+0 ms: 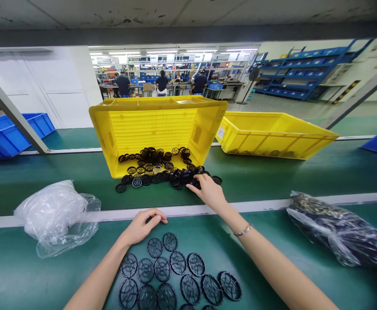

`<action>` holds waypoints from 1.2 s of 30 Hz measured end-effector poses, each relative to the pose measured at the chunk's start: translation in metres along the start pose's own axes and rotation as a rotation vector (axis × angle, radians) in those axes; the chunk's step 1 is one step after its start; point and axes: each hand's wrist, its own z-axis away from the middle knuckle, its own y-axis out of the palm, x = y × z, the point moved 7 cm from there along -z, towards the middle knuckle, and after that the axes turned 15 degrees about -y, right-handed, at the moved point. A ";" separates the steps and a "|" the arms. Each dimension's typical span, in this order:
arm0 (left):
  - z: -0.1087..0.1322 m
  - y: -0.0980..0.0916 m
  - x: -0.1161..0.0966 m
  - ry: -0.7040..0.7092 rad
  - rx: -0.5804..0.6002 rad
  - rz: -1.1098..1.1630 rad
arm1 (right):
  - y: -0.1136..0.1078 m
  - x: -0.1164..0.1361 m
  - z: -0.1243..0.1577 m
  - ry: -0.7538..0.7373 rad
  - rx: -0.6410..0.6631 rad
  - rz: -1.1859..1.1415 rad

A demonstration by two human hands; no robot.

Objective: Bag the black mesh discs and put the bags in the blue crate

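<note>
Glossy plastic discs (211, 289), ribbed plastic bin (156, 129), crinkled shiny film bag (53, 209)

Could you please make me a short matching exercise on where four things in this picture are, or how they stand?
Column one
1. Right hand
2. Left hand
3. Central yellow bin
4. Bag with dark contents

Column two
A. Tipped, with its opening toward the camera
B. Toward the picture's right edge
C. At the heaped black discs
D. Just beyond the discs laid out singly

Right pairs: 1-C, 2-D, 3-A, 4-B
</note>
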 end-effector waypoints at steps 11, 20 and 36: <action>-0.001 0.000 -0.003 0.005 -0.008 -0.004 | -0.007 0.003 0.030 -0.095 -0.041 -0.202; 0.001 0.000 0.000 0.005 -0.021 -0.009 | -0.011 0.062 0.118 -0.302 0.433 -0.594; 0.000 -0.002 0.000 -0.011 -0.031 -0.010 | 0.012 0.005 0.011 -0.146 0.049 0.012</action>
